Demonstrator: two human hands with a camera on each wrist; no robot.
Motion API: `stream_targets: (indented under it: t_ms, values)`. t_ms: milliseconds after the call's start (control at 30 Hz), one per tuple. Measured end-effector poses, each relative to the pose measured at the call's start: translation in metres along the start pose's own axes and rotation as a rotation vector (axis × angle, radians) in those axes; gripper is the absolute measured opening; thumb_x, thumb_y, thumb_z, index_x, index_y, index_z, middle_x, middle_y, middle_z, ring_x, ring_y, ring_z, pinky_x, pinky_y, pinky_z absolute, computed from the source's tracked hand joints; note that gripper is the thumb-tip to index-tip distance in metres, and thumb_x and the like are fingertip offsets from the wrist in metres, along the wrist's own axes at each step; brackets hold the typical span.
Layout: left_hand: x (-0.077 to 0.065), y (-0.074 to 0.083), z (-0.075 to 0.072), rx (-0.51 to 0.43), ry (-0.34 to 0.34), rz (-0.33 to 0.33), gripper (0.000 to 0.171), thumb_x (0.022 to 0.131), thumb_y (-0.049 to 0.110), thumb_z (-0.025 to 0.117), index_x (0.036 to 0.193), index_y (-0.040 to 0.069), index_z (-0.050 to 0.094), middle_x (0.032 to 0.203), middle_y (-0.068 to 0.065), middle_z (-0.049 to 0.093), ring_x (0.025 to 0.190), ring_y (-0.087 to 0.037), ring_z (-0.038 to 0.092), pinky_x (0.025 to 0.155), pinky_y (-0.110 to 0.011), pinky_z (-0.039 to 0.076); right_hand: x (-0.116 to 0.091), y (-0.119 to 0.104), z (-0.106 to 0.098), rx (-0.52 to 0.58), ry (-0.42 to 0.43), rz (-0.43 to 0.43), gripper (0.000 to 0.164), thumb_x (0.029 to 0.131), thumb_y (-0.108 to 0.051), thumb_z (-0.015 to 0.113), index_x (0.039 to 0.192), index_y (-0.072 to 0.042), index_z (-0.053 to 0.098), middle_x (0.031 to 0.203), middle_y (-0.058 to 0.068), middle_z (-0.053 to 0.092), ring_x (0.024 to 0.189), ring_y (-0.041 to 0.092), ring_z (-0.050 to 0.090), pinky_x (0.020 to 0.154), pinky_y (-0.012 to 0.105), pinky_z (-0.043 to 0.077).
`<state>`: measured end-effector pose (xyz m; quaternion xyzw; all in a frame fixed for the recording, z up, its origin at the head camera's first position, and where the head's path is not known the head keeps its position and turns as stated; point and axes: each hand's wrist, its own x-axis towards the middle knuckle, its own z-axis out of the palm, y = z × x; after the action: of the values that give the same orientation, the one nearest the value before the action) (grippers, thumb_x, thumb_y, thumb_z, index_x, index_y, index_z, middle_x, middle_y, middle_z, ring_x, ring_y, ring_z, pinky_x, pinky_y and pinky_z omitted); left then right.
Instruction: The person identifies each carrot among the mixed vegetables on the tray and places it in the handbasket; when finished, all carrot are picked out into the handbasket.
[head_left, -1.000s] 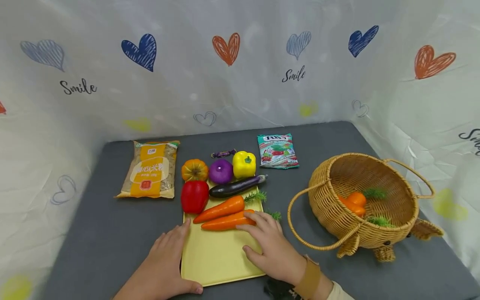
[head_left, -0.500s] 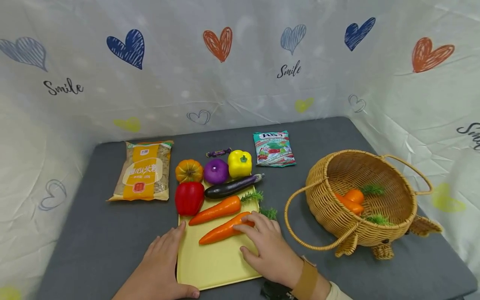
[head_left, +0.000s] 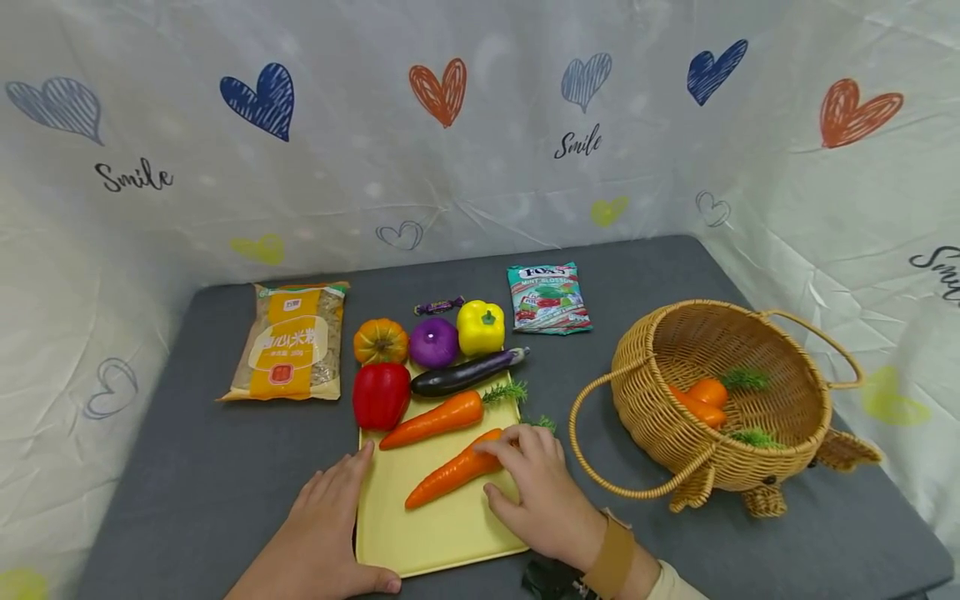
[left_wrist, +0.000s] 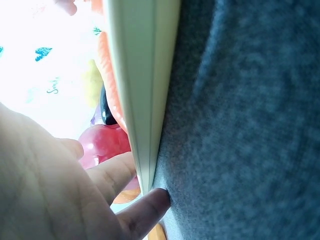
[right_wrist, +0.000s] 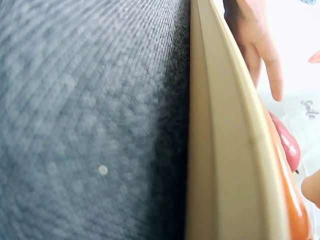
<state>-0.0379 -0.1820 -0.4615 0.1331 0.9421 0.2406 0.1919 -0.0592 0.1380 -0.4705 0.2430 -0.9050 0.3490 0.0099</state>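
"What to note of the surface and the room?"

"Note a dark grey table [head_left: 187, 467], finely ribbed like cloth up close, and behind it pale sheeting [head_left: 502, 167] printed with hearts and the word 'Smile'. See also a wicker basket [head_left: 637, 417] at the right, with orange carrots inside."

"And the nearer carrot [head_left: 450, 479]?"

"Lies aslant on the pale yellow tray [head_left: 397, 533], just in front of a second carrot [head_left: 438, 419]. Looks bright orange and glossy, tapering to a blunt tip, with feathery green at the thick end."

"How to describe the hands?"

"With the right hand [head_left: 543, 492], bends fingers over the thick end, thumb apart; cannot tell whether truly gripping. With the left hand [head_left: 326, 521], rests straight-fingered along the tray's left edge, thumb spread wide."
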Motion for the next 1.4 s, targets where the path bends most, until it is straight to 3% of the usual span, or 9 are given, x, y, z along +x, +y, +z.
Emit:
stream_targets:
  t_ms: [200, 467, 767, 1067, 1267, 1400]
  values:
    - [0.0016, 0.0003, 0.0012, -0.004, 0.004, -0.013, 0.162, 0.051, 0.094, 0.081, 0.171, 0.006, 0.016, 0.165, -0.021, 0.037, 0.15, -0.047, 0.034, 0.118, -0.075, 0.023, 0.0013, -0.001, -0.0004, -0.012, -0.033, 0.018, 0.045, 0.095, -0.019, 0.08, 0.138, -0.025, 0.07, 0.156, 0.006, 0.049, 0.12, 0.028, 0.039, 0.094, 0.053, 0.034]
    - [0.0006, -0.0016, 0.0021, 0.001, 0.022, 0.011, 0.161, 0.052, 0.095, 0.079, 0.172, 0.008, 0.015, 0.165, -0.021, 0.037, 0.15, -0.048, 0.035, 0.117, -0.076, 0.024, 0.0, -0.0004, 0.0019, -0.086, -0.002, -0.032, 0.045, 0.088, -0.01, 0.083, 0.129, -0.025, 0.075, 0.13, -0.001, 0.056, 0.111, 0.025, 0.038, 0.089, 0.051, 0.031]
    - [-0.0002, -0.001, 0.0006, 0.013, 0.019, 0.021, 0.16, 0.053, 0.096, 0.077, 0.171, 0.007, 0.016, 0.165, -0.022, 0.038, 0.149, -0.048, 0.036, 0.116, -0.076, 0.026, -0.0004, 0.0004, 0.0023, -0.124, -0.004, -0.062, 0.051, 0.082, -0.001, 0.08, 0.127, -0.024, 0.078, 0.125, -0.002, 0.055, 0.107, 0.024, 0.038, 0.089, 0.051, 0.03]
    - [-0.0006, 0.0002, -0.0001, 0.01, 0.014, 0.019, 0.158, 0.054, 0.095, 0.078, 0.171, 0.007, 0.018, 0.165, -0.02, 0.038, 0.149, -0.048, 0.036, 0.117, -0.076, 0.026, -0.0005, -0.0001, 0.0018, -0.147, 0.002, -0.054, 0.046, 0.081, -0.005, 0.083, 0.123, -0.025, 0.078, 0.124, -0.001, 0.054, 0.105, 0.024, 0.038, 0.087, 0.05, 0.03]
    - [-0.0004, -0.0004, 0.0002, 0.011, 0.016, 0.021, 0.158, 0.054, 0.095, 0.078, 0.171, 0.007, 0.018, 0.165, -0.02, 0.038, 0.149, -0.047, 0.036, 0.116, -0.076, 0.027, 0.0, -0.0007, 0.0009, -0.175, -0.002, -0.063, 0.045, 0.081, -0.011, 0.091, 0.121, -0.028, 0.079, 0.135, -0.003, 0.062, 0.112, 0.026, 0.043, 0.09, 0.053, 0.033]
    - [-0.0006, 0.0, 0.0005, 0.015, 0.019, 0.023, 0.159, 0.054, 0.096, 0.078, 0.171, 0.006, 0.018, 0.165, -0.02, 0.038, 0.149, -0.047, 0.036, 0.116, -0.076, 0.027, -0.0004, -0.001, 0.0007, -0.179, 0.011, -0.082, 0.045, 0.078, -0.015, 0.094, 0.118, -0.03, 0.081, 0.128, -0.008, 0.068, 0.112, 0.023, 0.044, 0.09, 0.052, 0.034]
